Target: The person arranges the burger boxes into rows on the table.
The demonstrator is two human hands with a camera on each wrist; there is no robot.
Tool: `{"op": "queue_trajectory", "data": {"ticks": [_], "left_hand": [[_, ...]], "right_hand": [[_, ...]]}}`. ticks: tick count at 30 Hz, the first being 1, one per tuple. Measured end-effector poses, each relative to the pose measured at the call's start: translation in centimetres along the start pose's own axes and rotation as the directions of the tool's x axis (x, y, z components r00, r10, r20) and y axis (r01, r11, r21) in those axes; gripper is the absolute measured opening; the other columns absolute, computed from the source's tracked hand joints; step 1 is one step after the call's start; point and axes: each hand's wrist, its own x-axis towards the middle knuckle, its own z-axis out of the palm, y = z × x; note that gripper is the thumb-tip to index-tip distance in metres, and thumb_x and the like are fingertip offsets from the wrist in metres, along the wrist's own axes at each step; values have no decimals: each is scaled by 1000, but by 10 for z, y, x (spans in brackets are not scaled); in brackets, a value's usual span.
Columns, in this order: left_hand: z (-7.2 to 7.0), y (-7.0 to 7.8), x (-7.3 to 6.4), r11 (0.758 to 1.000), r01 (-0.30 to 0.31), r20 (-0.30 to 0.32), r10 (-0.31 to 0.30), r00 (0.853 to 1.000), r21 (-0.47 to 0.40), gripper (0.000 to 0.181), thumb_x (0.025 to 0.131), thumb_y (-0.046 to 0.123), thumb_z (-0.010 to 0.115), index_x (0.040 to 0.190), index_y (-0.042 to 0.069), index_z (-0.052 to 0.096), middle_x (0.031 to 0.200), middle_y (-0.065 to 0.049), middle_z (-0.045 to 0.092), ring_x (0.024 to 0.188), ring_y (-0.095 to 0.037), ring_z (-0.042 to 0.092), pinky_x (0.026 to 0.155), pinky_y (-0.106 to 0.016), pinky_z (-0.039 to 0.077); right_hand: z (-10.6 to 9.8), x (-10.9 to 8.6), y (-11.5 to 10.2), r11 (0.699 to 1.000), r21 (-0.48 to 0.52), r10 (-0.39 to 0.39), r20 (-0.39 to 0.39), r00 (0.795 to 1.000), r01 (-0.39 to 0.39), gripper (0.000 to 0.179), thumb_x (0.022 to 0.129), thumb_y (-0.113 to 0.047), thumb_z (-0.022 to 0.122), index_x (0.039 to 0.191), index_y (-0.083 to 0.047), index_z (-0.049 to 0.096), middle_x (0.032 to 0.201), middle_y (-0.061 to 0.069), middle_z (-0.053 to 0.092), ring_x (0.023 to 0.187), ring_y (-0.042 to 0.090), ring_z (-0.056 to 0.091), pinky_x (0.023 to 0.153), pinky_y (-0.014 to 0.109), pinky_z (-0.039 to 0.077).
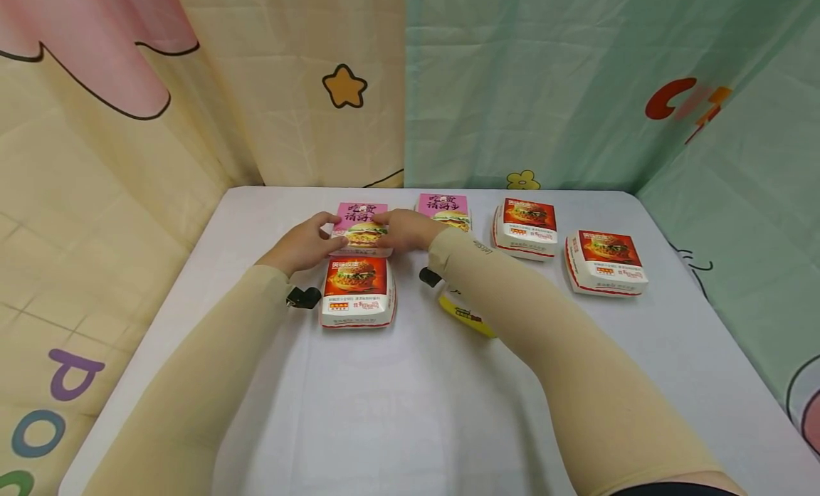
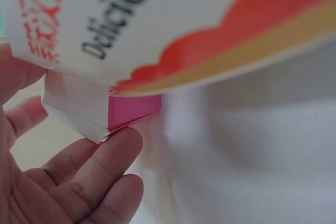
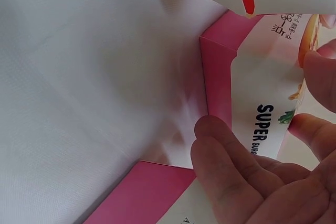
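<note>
In the head view, a pink-topped burger box [image 1: 360,222] lies flat at the back left of the table between both hands. My left hand [image 1: 302,245] holds its left side, and my right hand [image 1: 408,230] holds its right side. Up close in the right wrist view, the fingers of the right hand [image 3: 273,182] lie along the box's side [image 3: 262,87], marked SUPER. The left hand [image 2: 73,182] has its fingers against the other side [image 2: 76,100] in the left wrist view. A red-topped burger box [image 1: 357,293] sits directly in front of the pink one.
A second pink-topped box [image 1: 445,210] stands behind the right forearm, partly covered. Two more red-topped boxes [image 1: 527,229] are on the right of the white table [image 1: 371,418]. A yellow packet [image 1: 466,317] lies partly under the right forearm. Printed curtains [image 1: 512,76] surround the table.
</note>
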Motion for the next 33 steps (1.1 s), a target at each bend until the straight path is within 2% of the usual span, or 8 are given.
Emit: {"op": "queue_trajectory", "data": {"ticks": [6, 27, 33], "left_hand": [[-1, 2, -2, 1000, 14, 10, -14, 1000, 4, 69, 103, 49, 63, 160, 21, 37, 152, -25, 53, 135, -45, 54, 114, -64, 45], [-2, 4, -2, 997, -4, 12, 3, 1000, 75, 70, 103, 52, 60, 161, 21, 35, 151, -25, 54, 135, -45, 55, 114, -65, 44], [-5, 6, -4, 994, 3, 21, -5, 1000, 105, 70, 104, 52, 59, 162, 21, 34, 153, -26, 52, 138, -46, 53, 115, -68, 42]], "right_hand": [[1, 0, 0, 1000, -13, -5, -3, 1000, 5, 70, 104, -33, 65, 166, -26, 34, 172, 6, 36, 157, 27, 35, 131, 47, 27], [1, -3, -1, 1000, -19, 7, -19, 1000, -7, 66, 107, -35, 61, 166, -26, 34, 171, 7, 37, 159, 28, 33, 131, 47, 26], [1, -5, -1, 1000, -29, -6, -33, 999, 5, 69, 105, -34, 63, 167, -26, 33, 170, 9, 38, 155, 28, 39, 129, 47, 30]]}}
